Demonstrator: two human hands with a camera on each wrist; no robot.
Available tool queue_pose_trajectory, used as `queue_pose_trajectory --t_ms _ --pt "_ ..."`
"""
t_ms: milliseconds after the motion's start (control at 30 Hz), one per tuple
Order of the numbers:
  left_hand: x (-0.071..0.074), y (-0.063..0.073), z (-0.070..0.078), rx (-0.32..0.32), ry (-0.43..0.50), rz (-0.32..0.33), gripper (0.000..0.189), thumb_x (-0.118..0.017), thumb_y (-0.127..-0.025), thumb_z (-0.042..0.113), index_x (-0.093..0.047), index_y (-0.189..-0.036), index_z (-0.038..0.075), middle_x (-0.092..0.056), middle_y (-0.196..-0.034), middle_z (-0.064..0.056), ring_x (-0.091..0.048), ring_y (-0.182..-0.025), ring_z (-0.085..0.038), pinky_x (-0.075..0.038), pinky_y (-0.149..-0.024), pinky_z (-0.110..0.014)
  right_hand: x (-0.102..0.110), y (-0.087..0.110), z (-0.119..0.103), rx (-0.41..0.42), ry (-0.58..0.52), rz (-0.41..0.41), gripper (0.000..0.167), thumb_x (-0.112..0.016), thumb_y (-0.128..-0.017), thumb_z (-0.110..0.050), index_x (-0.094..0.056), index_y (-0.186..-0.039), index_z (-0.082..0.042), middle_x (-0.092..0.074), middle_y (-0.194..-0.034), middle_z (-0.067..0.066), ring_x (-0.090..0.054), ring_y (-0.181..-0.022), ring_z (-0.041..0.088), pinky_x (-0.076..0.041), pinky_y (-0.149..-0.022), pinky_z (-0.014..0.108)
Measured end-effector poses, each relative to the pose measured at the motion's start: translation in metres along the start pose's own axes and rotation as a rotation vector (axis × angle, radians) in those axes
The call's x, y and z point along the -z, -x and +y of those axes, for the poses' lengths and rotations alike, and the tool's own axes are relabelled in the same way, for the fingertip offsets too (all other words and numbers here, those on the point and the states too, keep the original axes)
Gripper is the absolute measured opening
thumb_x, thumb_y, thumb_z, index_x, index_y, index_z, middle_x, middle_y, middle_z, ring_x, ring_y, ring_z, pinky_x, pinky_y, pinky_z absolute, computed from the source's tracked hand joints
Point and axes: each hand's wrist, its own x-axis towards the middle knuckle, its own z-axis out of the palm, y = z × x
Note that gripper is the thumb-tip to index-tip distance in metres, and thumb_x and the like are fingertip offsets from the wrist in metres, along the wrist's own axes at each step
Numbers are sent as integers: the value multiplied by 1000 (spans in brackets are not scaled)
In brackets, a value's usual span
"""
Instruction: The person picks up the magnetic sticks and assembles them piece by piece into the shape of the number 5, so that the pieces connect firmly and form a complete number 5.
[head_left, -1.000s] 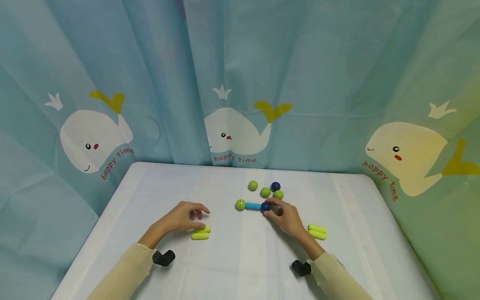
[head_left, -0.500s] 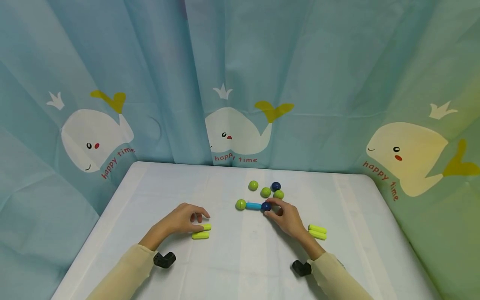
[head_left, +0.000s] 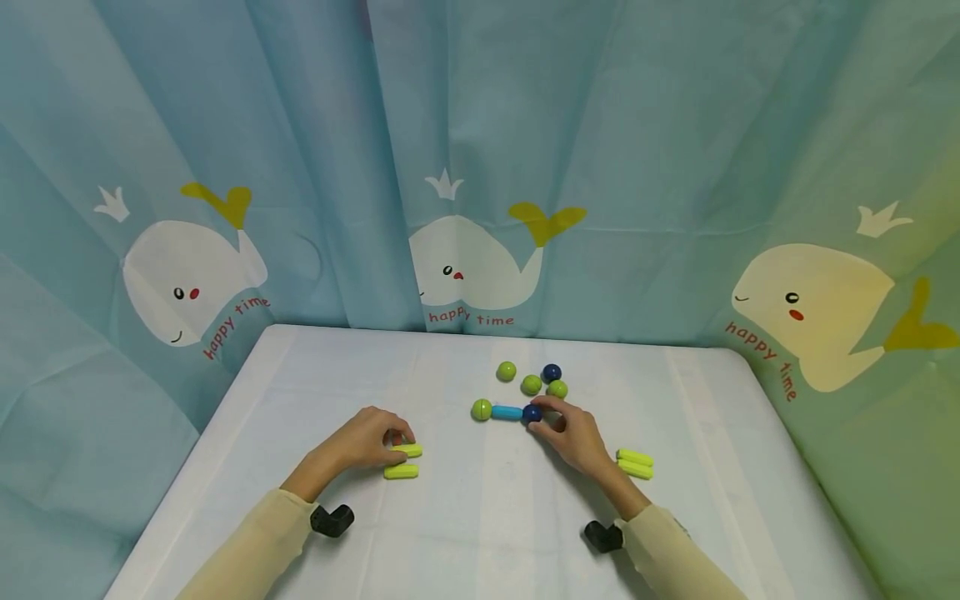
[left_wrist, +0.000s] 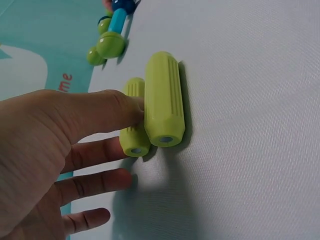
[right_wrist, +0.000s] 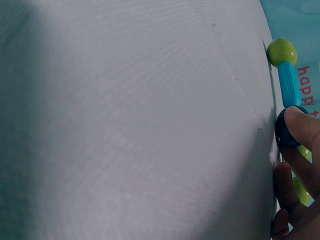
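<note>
Thumb and fingers of my left hand (head_left: 367,439) pinch the farther of two short yellow-green rods (head_left: 411,450) at the left of the table. The nearer yellow-green rod (head_left: 401,472) lies alongside, and the left wrist view shows a grey disc in the end of this rod (left_wrist: 165,100). My right hand (head_left: 573,435) pinches a dark blue ball (head_left: 531,413) between thumb and index finger. That ball is joined to a light blue rod (head_left: 507,412), which has a green ball (head_left: 482,409) at its other end.
Behind the joined piece are several loose balls, including a green ball (head_left: 506,372) and a dark blue ball (head_left: 552,372). Two more yellow-green rods (head_left: 635,463) lie to the right of my right hand. A curtain (head_left: 645,250) with whale prints hangs behind the white table (head_left: 480,533).
My left hand's fingers have come down and closed around the farther yellow-green rod, which has shifted slightly away from the nearer one. The right hand and joined piece have stayed in place.
</note>
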Motion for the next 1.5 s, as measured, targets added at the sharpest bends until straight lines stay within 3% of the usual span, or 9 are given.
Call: queue_pose_trajectory --t_ms 467,833,1133,1500 --pt "-2 -3 -2 -8 11 15 12 -80 -84 9 -78 -95 13 -65 -76 10 -54 -68 -10 -44 -64 -26 0 1 2 42 8 26 40 -81 -89 -16 -70 -127 -14 -74 -111 7 -51 -68 13 -43 -61 27" --pt "-9 -8 -2 -15 133 54 15 -76 -85 7 -76 -99 9 -64 -79 7 -55 -70 -8 -48 -66 -26 1 -1 3 29 32 4 40 -80 -90 -17 -69 -129 -13 -74 -114 8 -53 -70 13 -45 -63 27" --pt "-20 -21 12 39 172 102 12 -76 -87 9 -76 -99 9 -62 -77 10 -54 -69 -4 -48 -67 -25 2 0 1 24 35 -4 41 -80 -91 -17 -69 -129 -13 -74 -114 7 -54 -71 13 -45 -64 27" --pt "-40 -42 35 136 261 232 11 -78 -86 10 -76 -97 11 -63 -74 9 -55 -65 -7 -47 -66 -26 3 0 0 25 33 -13 41 -79 -91 -18 -68 -130 -11 -74 -115 7 -54 -72 13 -46 -65 27"
